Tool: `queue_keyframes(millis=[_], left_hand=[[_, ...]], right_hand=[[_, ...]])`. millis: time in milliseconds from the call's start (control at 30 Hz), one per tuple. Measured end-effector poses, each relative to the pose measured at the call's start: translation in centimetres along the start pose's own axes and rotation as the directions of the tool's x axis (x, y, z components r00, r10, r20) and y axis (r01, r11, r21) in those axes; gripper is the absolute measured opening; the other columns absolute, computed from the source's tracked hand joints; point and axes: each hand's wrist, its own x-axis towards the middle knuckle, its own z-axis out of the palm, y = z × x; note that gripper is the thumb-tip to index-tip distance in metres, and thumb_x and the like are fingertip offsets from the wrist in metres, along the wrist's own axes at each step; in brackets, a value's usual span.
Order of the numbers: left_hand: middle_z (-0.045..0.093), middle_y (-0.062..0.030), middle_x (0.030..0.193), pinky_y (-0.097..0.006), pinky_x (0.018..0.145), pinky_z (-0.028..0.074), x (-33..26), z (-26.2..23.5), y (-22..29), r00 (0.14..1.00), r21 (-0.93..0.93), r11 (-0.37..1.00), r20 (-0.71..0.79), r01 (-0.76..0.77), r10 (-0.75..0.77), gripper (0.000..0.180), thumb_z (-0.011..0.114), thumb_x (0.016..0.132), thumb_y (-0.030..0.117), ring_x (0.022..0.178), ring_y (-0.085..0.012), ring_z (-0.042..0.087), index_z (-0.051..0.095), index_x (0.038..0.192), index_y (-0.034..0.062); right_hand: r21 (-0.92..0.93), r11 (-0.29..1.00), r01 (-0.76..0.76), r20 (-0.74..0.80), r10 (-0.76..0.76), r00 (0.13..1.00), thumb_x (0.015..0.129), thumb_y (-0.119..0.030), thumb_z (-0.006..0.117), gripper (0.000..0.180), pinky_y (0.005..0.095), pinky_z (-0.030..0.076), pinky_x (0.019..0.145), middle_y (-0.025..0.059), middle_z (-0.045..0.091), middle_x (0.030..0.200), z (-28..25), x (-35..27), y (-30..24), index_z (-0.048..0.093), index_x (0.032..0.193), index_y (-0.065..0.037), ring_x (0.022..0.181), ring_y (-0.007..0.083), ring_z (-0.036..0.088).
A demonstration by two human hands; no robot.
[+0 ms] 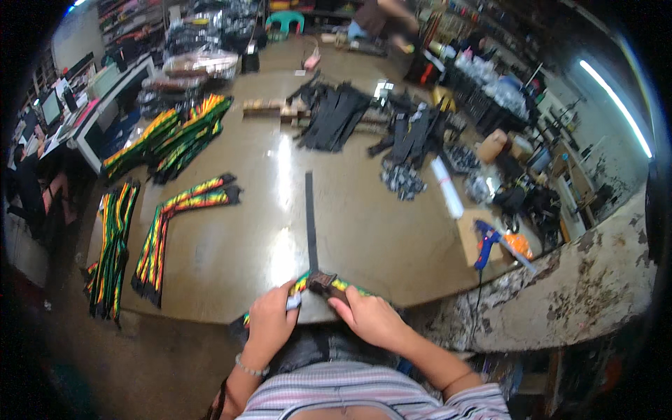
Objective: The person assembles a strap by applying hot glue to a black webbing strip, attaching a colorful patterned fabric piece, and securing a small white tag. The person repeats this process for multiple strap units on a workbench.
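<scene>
At the table's near edge, my left hand [271, 318] is closed on a green, yellow and red patterned strap [302, 283]. Something small and whitish [293, 302] shows by its thumb; I cannot make out what it is. My right hand [374, 318] grips the same strap further right, thumb against a dark brown rectangular piece [323, 282] at the strap's middle. From there a flat black webbing strip [311, 217] runs straight away from me over the table. Part of the strap is hidden under my hands, and one end pokes out left of my left hand.
Bundles of patterned straps [112, 245] lie at the table's left, with a bent bundle [162, 245] beside them. Black strips [336, 115] are heaped at the far middle. A blue glue gun [486, 245] rests on cardboard at right. Another person [381, 19] stands at the far end.
</scene>
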Motion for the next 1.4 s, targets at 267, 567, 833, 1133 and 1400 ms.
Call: queue_keyframes(millis=[267,567,833,1133,1400], left_hand=[[0.068,-0.0155,0.083,-0.045,0.064,0.052,2.7,-1.9,-0.1,0.981,0.059,0.986,0.119,-0.158,0.15,0.022,0.072,0.082,0.021,0.073,-0.0351,0.066,0.066,0.096,0.0053],[0.059,-0.0263,0.076,-0.05,0.061,0.045,4.3,0.4,5.6,0.981,-0.361,0.913,0.033,0.189,-0.19,0.025,0.046,0.104,0.021,0.071,-0.0456,0.06,0.055,0.097,-0.0015],[0.065,-0.0133,0.081,-0.042,0.067,0.051,4.7,-2.3,3.9,0.99,0.057,0.997,-0.124,-0.056,0.063,0.025,0.068,0.09,0.03,0.074,-0.0332,0.065,0.072,0.097,0.0073],[0.065,-0.0179,0.087,-0.044,0.075,0.05,6.1,0.5,1.8,0.979,-0.171,0.98,0.192,0.101,-0.067,0.024,0.068,0.089,0.025,0.084,-0.0376,0.063,0.071,0.096,0.0025],[0.069,-0.0192,0.092,-0.047,0.071,0.052,6.5,2.4,1.9,0.988,-0.038,0.987,0.017,0.156,-0.155,0.021,0.069,0.086,0.022,0.085,-0.0391,0.067,0.066,0.103,0.011]], right_hand=[[-0.25,0.953,-0.171,-0.515,0.018,0.857,0.095,-0.043,0.06,0.041,0.0453,0.053,0.079,0.0183,0.069,0.1,-3.3,4.7,9.8,0.068,0.109,-0.005,0.093,0.0362,0.066],[0.903,0.348,0.251,-0.151,-0.289,0.945,0.103,-0.024,0.056,0.023,0.0211,0.042,0.075,-0.0064,0.058,0.094,1.8,9.4,2.8,0.063,0.103,-0.003,0.087,0.0019,0.05],[0.796,0.592,0.122,0.04,-0.253,0.967,0.097,-0.02,0.066,0.019,0.0209,0.044,0.07,-0.0066,0.061,0.085,0.7,9.1,4.4,0.068,0.095,-0.002,0.078,0.0021,0.052],[0.957,0.289,-0.031,0.129,-0.326,0.937,0.093,-0.023,0.069,0.036,0.027,0.042,0.097,0.0012,0.061,0.124,-1.6,11.0,3.6,0.063,0.125,-0.006,0.111,0.0121,0.055],[0.247,0.82,0.517,-0.264,-0.456,0.85,0.083,-0.006,0.064,0.047,0.0484,0.034,0.111,0.0157,0.045,0.142,-0.8,8.2,2.8,0.061,0.129,-0.008,0.134,0.0426,0.039]])
